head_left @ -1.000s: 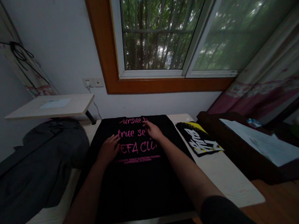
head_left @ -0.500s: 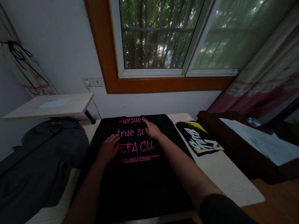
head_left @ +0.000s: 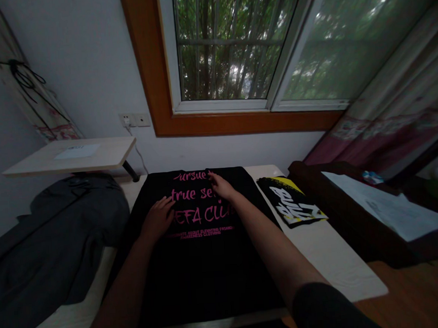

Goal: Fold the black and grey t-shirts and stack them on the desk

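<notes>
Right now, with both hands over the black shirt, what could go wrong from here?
If the left hand or right hand drags, the shirt might wrinkle, since both appear to rest on its printed front. The folded garment lies close to the shirt's right side, so a wide sweep could nudge it. The grey garment crowds the left side and might get snagged.
</notes>
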The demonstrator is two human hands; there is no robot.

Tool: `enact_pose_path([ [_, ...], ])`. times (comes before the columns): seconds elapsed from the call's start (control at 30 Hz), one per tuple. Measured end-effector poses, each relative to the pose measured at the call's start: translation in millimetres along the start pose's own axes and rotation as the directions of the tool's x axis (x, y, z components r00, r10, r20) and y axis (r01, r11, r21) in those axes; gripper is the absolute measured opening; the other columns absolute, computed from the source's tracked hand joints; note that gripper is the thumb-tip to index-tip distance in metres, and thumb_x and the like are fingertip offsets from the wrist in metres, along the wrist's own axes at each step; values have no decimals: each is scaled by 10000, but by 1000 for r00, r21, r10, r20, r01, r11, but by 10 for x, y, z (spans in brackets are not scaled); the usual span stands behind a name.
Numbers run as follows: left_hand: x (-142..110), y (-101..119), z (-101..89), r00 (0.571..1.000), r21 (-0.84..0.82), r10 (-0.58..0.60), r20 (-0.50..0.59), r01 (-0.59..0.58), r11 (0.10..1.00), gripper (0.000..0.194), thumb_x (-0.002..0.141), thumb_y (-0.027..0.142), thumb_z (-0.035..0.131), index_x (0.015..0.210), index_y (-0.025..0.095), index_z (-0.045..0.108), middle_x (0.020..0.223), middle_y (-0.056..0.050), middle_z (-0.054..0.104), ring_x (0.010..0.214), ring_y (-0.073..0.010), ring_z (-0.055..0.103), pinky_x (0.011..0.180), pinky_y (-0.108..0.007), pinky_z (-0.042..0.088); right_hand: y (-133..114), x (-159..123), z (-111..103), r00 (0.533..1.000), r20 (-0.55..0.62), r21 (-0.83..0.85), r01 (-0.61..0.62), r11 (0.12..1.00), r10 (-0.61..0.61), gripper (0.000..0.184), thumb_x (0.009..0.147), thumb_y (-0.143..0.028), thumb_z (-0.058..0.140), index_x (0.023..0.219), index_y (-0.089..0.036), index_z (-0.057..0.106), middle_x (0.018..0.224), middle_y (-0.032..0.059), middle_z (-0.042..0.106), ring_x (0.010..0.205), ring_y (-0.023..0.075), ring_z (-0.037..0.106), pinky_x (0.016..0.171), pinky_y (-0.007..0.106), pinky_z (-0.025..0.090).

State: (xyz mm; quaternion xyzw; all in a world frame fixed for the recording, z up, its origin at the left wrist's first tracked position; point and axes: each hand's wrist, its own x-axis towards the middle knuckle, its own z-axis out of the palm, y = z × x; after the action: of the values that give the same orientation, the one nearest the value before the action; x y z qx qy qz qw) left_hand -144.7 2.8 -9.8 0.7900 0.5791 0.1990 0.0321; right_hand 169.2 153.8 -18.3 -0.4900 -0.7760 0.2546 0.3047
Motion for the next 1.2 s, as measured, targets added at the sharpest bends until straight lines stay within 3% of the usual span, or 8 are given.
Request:
enact_pose_path([
  [0.2, -9, 34, -29, 1000, 13, -2, 2, 2, 1000, 434, 991, 331, 439, 1342, 177, 641, 1483, -93, 583, 1428, -284, 472, 1209, -504, 357, 114, -15, -16, 1000, -8, 154, -5, 988, 6, 772, 673, 35, 471, 1407, -200, 517, 901, -17, 678, 832, 135, 654, 876, 299, 553],
  [0.47, -7, -3, 5, 1000, -1, 0, -15, 0, 1000, 418, 985, 333, 454, 1334, 209, 648, 1482, -72, 586, 1427, -274, 475, 1205, -503, 365, 93, -20, 19, 998, -65, 233, 11, 972, 4, 788, 650, 16, 531, 1398, -233, 547, 1205, 49, 661, 1111, 165, 622, 1050, 349, 477],
  [0.63, 1, 1, 6, 1000, -4, -8, -15, 8, 1000, 416, 981, 330, 459, 1329, 210, 653, 1477, -78, 591, 1424, -272, 480, 1201, -498, 372, 21, -120, -19, 1000, -16, 246, -19, 969, 24, 680, 667, -3, 507, 1293, -249, 611, 886, -37, 705, 779, 129, 653, 831, 282, 563],
  [0.8, -2, 36, -36, 1000, 0, -14, 10, 14, 1000, 437, 987, 324, 443, 1344, 173, 643, 1485, -93, 580, 1434, -282, 465, 1213, -496, 352, -32, -177, -40, 999, -14, 243, -35, 969, 40, 591, 676, -22, 513, 1200, -248, 663, 968, -29, 737, 717, 120, 632, 749, 261, 564],
  [0.87, -6, 48, -53, 1000, 2, -13, 17, 13, 1000, 444, 992, 330, 433, 1348, 164, 640, 1492, -95, 574, 1438, -284, 458, 1218, -492, 346, -45, -193, -44, 999, -7, 238, -44, 970, 47, 535, 697, -41, 509, 1163, -239, 684, 901, -32, 736, 696, 128, 634, 733, 270, 566],
  [0.97, -11, 52, -57, 1000, 9, -16, 17, 15, 1000, 440, 995, 336, 430, 1348, 178, 640, 1496, -85, 572, 1440, -281, 457, 1220, -493, 344, -80, -241, -66, 999, -4, 222, -34, 974, 36, 445, 726, -57, 516, 1089, -221, 715, 829, -26, 719, 736, 149, 653, 781, 295, 564],
  [1.2, -11, 4, -11, 1000, -5, -6, 7, 6, 1000, 429, 993, 343, 444, 1350, 206, 638, 1494, -81, 573, 1433, -282, 467, 1204, -520, 365, -235, -572, -178, 996, -25, 134, 93, 987, -90, 374, 769, -26, 540, 1000, -231, 752, 1076, 29, 718, 1052, 201, 644, 1018, 376, 476],
])
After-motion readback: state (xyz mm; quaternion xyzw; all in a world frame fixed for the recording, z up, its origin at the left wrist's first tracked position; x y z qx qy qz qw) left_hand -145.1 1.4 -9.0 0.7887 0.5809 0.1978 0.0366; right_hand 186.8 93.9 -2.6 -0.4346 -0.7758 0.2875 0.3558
